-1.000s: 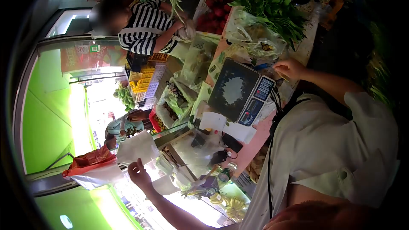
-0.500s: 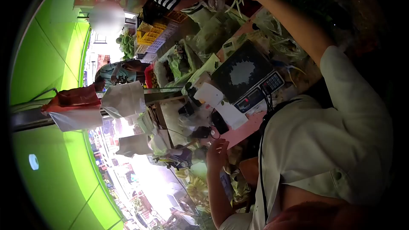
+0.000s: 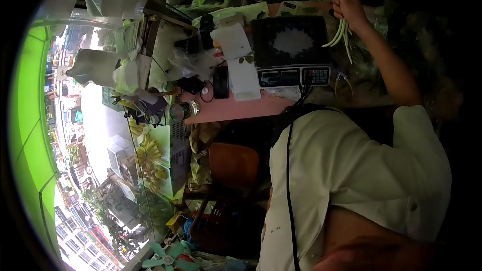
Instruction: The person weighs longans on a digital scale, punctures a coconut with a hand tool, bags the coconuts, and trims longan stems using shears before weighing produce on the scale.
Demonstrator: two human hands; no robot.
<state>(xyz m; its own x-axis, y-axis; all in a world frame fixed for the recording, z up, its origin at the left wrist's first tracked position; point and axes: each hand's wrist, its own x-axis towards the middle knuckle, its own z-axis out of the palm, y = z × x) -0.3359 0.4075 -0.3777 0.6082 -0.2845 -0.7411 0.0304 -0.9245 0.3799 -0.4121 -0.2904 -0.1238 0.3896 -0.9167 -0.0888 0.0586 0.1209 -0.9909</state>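
My right hand (image 3: 348,7) is raised at the upper right, its fingers wrapped round a bunch of long, thin green stalks (image 3: 343,34). Their pale ends hang below the fist; whether they are beans or scallions I cannot tell. Just left of the hand sits a digital scale (image 3: 316,40) with a dark, worn plate and a keypad along its near edge. The stalks hang beside the scale's right edge, with nothing on its plate. My left hand is out of view.
White papers (image 3: 244,80), a black phone-like object (image 3: 221,83) and a clear jar (image 3: 183,111) lie on the pink tabletop (image 3: 271,106). Vegetable crates (image 3: 201,7) line the back. Bananas (image 3: 148,151) hang left, near an orange-brown chair (image 3: 234,164) and a green fan (image 3: 168,260).
The view has turned and shifted, bringing the scale and chair further into sight. My right hand still grips the stalks, now closer beside the scale. My left hand has left the view.
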